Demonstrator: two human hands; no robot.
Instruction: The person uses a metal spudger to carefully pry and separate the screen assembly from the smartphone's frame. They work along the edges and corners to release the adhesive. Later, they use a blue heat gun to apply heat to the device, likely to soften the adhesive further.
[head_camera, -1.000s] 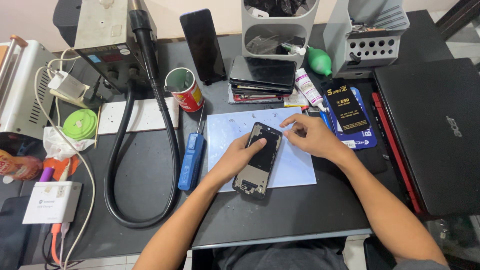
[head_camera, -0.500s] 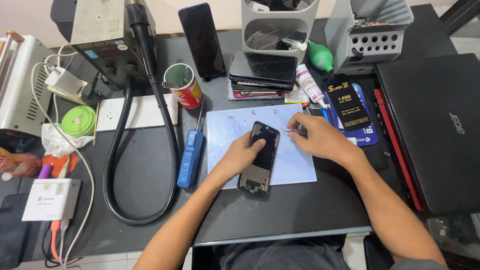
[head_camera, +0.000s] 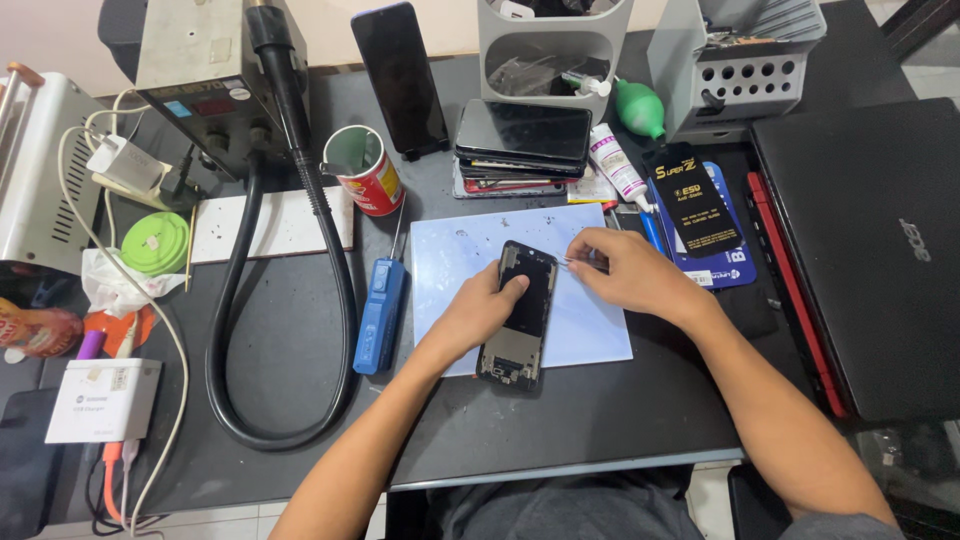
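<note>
1. An opened phone (head_camera: 520, 315) lies at the centre of the frame, tilted slightly, its upper part on a pale blue mat (head_camera: 600, 330) and its lower end over the mat's near edge on the dark table (head_camera: 600, 420). Its inner parts are too small to make out.
2. The left hand (head_camera: 480, 312) lies over the phone's left side, fingers curled onto it and pressing it down; the palm hides that edge.
3. The right hand (head_camera: 630, 275) is closed in a pinch on a thin metal tool (head_camera: 567, 262) whose tip meets the phone's upper right corner. Most of the tool is hidden in the fingers, so its kind is unclear.
4. Just left of the mat lies a blue handheld tool (head_camera: 378, 315), with a red cup (head_camera: 365, 172) above it.
5. Above the mat sits a stack of phones (head_camera: 520, 145), partly covered by a grey organiser (head_camera: 550, 45) cut off at the top edge.
6. At the right edge a black laptop (head_camera: 880, 250) is cut off.
7. In the upper left a grey station (head_camera: 195, 60) trails a black hose (head_camera: 225, 350) looping towards the lower left.
</note>
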